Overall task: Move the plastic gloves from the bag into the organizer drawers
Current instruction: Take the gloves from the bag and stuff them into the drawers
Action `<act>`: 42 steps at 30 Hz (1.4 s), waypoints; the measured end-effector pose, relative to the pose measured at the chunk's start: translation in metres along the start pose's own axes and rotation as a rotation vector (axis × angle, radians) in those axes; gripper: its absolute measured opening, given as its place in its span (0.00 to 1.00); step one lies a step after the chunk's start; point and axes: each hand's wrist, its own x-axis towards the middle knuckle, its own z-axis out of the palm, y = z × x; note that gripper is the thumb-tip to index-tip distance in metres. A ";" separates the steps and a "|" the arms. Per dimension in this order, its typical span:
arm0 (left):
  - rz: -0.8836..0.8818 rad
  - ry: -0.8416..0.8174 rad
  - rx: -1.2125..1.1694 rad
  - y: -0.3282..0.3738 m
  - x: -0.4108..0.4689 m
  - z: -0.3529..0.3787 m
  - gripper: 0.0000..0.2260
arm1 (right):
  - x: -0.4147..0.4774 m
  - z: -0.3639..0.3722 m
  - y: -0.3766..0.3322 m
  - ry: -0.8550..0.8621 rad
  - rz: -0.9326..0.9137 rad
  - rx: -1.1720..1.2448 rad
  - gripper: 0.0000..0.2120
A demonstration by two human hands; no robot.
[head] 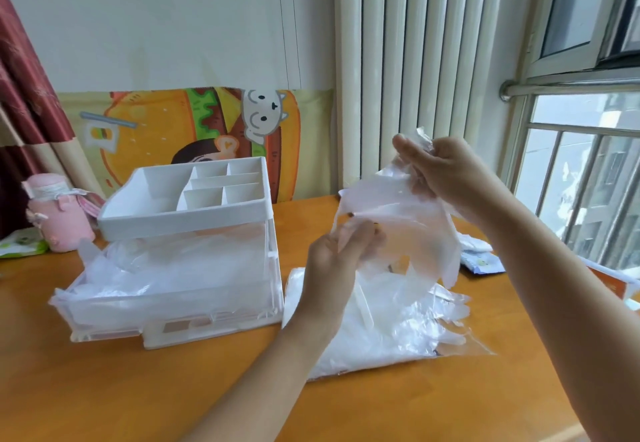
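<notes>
A clear plastic glove (408,230) hangs in the air between both hands, above the bag. My right hand (440,171) pinches its upper end and my left hand (339,261) pinches its lower left edge. The clear bag (377,330) full of gloves lies flat on the orange table, right of the organizer. The white organizer (187,206) has an open compartment tray on top. Its clear drawer (104,303) is pulled out toward me and holds several crumpled gloves.
A pink plush bottle (59,213) and a green packet (20,244) stand left of the organizer. Small packets (481,258) and an orange box (613,285) lie at the table's right edge. A radiator and window rise behind.
</notes>
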 end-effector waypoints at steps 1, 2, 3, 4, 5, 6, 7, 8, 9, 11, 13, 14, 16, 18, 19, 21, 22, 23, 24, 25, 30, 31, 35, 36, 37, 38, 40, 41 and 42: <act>0.049 0.010 0.038 0.009 -0.003 -0.001 0.05 | -0.002 -0.003 0.004 0.001 0.057 0.030 0.25; 0.104 0.019 0.093 0.020 -0.007 -0.003 0.07 | -0.006 -0.005 0.006 -0.025 0.106 0.038 0.27; 0.156 0.017 0.158 0.030 -0.009 -0.006 0.09 | -0.009 -0.007 0.009 -0.073 0.150 0.054 0.30; 0.198 0.015 0.223 0.041 -0.010 -0.010 0.11 | -0.012 -0.007 0.013 -0.130 0.189 0.104 0.34; 0.225 0.007 0.282 0.051 -0.010 -0.016 0.13 | -0.015 -0.006 0.015 -0.187 0.227 0.187 0.38; 0.232 -0.001 0.328 0.061 -0.009 -0.022 0.15 | -0.018 -0.003 0.016 -0.251 0.250 0.273 0.36; 0.219 -0.005 0.358 0.070 -0.007 -0.029 0.17 | -0.020 0.000 0.016 -0.317 0.258 0.353 0.32; 0.184 0.002 0.375 0.079 -0.004 -0.037 0.18 | -0.023 0.002 0.015 -0.376 0.248 0.419 0.28; 0.139 0.007 0.375 0.089 -0.002 -0.047 0.19 | -0.022 0.004 0.013 -0.439 0.226 0.475 0.25; 0.056 0.003 0.342 0.106 0.002 -0.066 0.19 | -0.022 0.008 0.009 -0.537 0.177 0.564 0.28; 0.030 0.015 0.363 0.121 0.002 -0.089 0.20 | -0.020 0.015 -0.001 -0.547 0.170 0.560 0.32; 0.019 0.025 0.376 0.127 0.002 -0.100 0.21 | -0.020 0.018 -0.007 -0.555 0.165 0.574 0.33; -0.027 0.049 0.396 0.139 0.000 -0.122 0.22 | -0.019 0.029 -0.020 -0.601 0.145 0.619 0.33; -0.076 0.080 0.445 0.149 0.000 -0.143 0.20 | -0.017 0.045 -0.032 -0.616 0.113 0.604 0.31; -0.098 0.098 0.477 0.152 0.000 -0.153 0.18 | -0.016 0.054 -0.037 -0.608 0.094 0.576 0.28; -0.145 0.152 0.553 0.158 0.003 -0.172 0.16 | -0.015 0.073 -0.047 -0.567 0.064 0.506 0.22; -0.163 0.197 0.607 0.160 0.004 -0.180 0.16 | -0.015 0.084 -0.051 -0.538 0.051 0.463 0.18; -0.177 0.247 0.667 0.161 0.007 -0.188 0.16 | -0.015 0.094 -0.053 -0.510 0.041 0.419 0.15; -0.195 0.305 0.738 0.162 0.008 -0.195 0.16 | -0.016 0.105 -0.055 -0.493 0.037 0.383 0.13; -0.213 0.350 0.823 0.161 0.009 -0.201 0.14 | -0.017 0.115 -0.056 -0.484 0.045 0.353 0.13; -0.278 0.356 1.185 0.152 0.013 -0.221 0.11 | -0.025 0.148 -0.056 -0.466 0.028 0.141 0.10; -0.284 0.359 1.240 0.151 0.014 -0.226 0.11 | -0.024 0.151 -0.056 -0.449 0.009 0.076 0.09; -0.246 0.423 1.491 0.150 0.018 -0.238 0.09 | -0.019 0.163 -0.053 -0.393 -0.048 -0.175 0.03; -0.159 0.478 1.559 0.150 0.017 -0.236 0.07 | -0.018 0.167 -0.053 -0.376 -0.064 -0.247 0.02; -0.053 0.528 1.604 0.149 0.015 -0.231 0.07 | -0.017 0.172 -0.052 -0.357 -0.078 -0.313 0.04; 0.057 0.550 1.614 0.148 0.013 -0.225 0.10 | -0.017 0.176 -0.051 -0.341 -0.085 -0.367 0.04; 0.266 0.473 1.538 0.147 0.005 -0.208 0.08 | -0.018 0.183 -0.051 -0.318 -0.100 -0.438 0.05; 0.303 0.361 1.474 0.145 0.001 -0.199 0.05 | -0.020 0.185 -0.051 -0.310 -0.110 -0.467 0.05; 0.260 0.210 1.421 0.143 -0.003 -0.190 0.03 | -0.021 0.187 -0.052 -0.309 -0.120 -0.496 0.05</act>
